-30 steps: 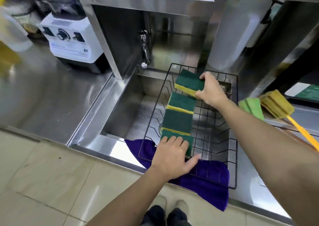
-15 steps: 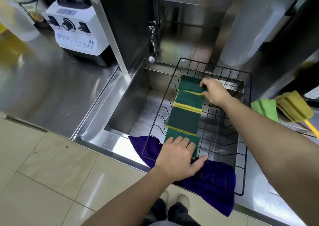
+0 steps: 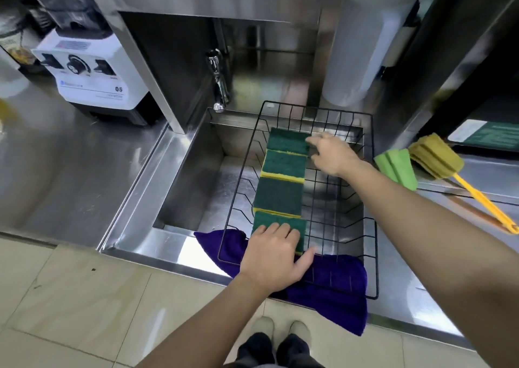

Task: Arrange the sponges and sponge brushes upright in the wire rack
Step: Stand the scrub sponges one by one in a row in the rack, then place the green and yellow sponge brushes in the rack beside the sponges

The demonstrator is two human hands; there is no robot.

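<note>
A black wire rack (image 3: pixel 372 171) spans the steel sink. Several green-and-yellow sponges stand in a row along its left side, leaning on one another. My left hand (image 3: pixel 273 258) rests flat on the nearest sponge (image 3: pixel 280 223) at the rack's front edge. My right hand (image 3: pixel 332 154) touches the right edge of the farthest sponge (image 3: pixel 286 141) with its fingertips. On the counter to the right lie a green sponge brush (image 3: pixel 397 166) and a yellow sponge brush (image 3: pixel 435 157) with a yellow handle.
A purple cloth (image 3: pixel 331 286) hangs over the sink's front edge under the rack. A chrome tap (image 3: pixel 219 86) stands behind the sink. A white blender base (image 3: pixel 90 78) sits on the left counter, a white cylinder (image 3: pixel 362 44) at the back right.
My right hand lowered the farthest sponge into the rack behind the others and now only touches its edge. My left hand stayed on the nearest sponge.
</note>
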